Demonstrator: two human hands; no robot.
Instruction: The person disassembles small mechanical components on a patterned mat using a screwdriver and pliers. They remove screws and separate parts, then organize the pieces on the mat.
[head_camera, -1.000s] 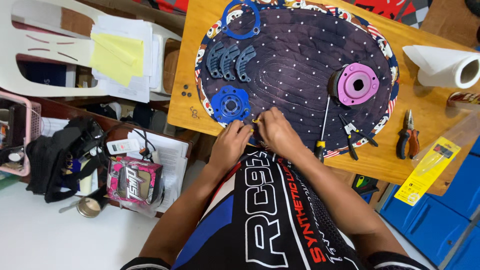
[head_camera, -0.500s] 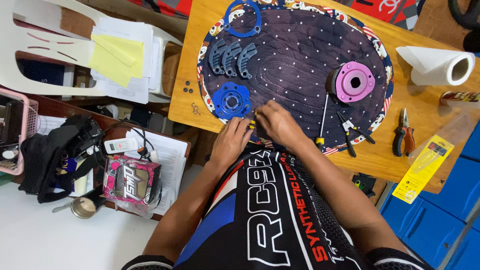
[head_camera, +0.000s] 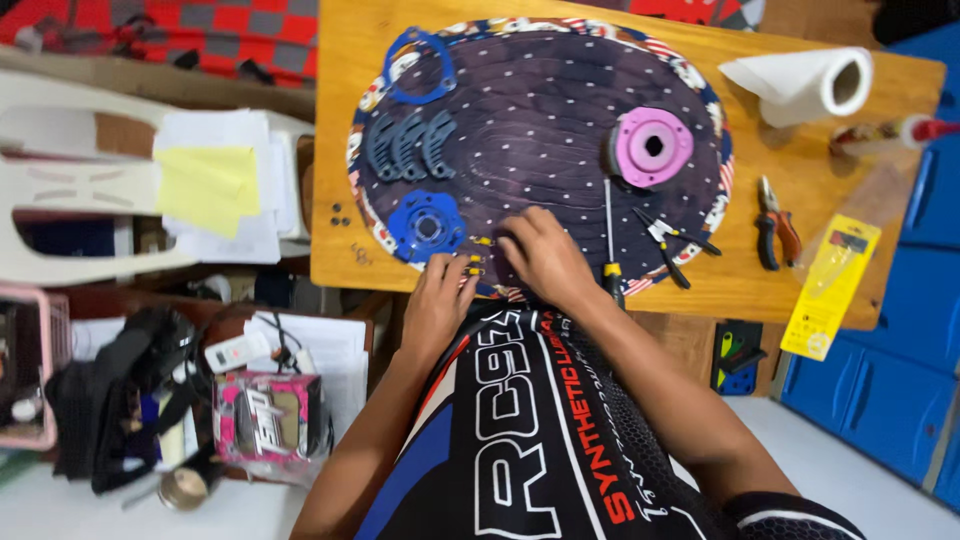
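near front edge of oval dark mat (head_camera: 540, 150), just right of blue round hub (head_camera: 426, 223): left hand (head_camera: 440, 300) and right hand (head_camera: 540, 255) curled over small yellow bits (head_camera: 474, 264); grip unclear. assembly looks barely begun: grey curved pieces (head_camera: 410, 145), pink hub (head_camera: 653, 146) lie apart, screwdriver (head_camera: 608, 235) untouched.

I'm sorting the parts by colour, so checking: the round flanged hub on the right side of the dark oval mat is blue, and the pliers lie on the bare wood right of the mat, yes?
Not quite. The head view shows the round flanged hub on the right side of the dark oval mat is pink, not blue. The pliers do lie on the bare wood right of the mat.
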